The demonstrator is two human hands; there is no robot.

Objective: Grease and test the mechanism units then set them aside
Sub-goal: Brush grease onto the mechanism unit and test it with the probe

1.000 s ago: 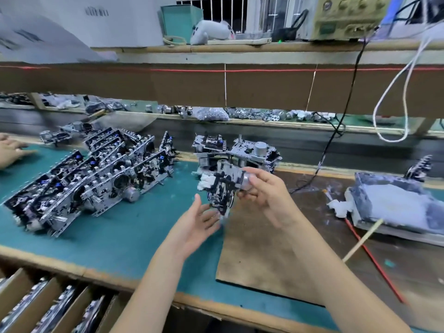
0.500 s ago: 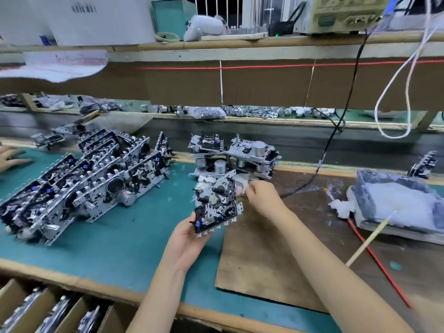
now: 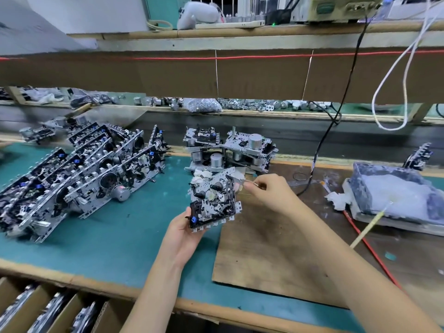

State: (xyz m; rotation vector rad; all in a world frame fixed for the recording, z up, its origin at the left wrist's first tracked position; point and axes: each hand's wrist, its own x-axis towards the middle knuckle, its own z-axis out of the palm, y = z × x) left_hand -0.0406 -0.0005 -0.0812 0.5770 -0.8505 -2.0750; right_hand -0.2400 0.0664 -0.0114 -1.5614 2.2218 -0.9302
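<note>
Grip: L hand (image 3: 182, 233) holds mechanism unit (image 3: 213, 200), R hand (image 3: 269, 191) pinches its upper edge.

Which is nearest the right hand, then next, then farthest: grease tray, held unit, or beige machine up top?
1. Held unit, just left of the right hand.
2. Grease tray, off to the right.
3. Beige machine, top shelf, far back.
</note>
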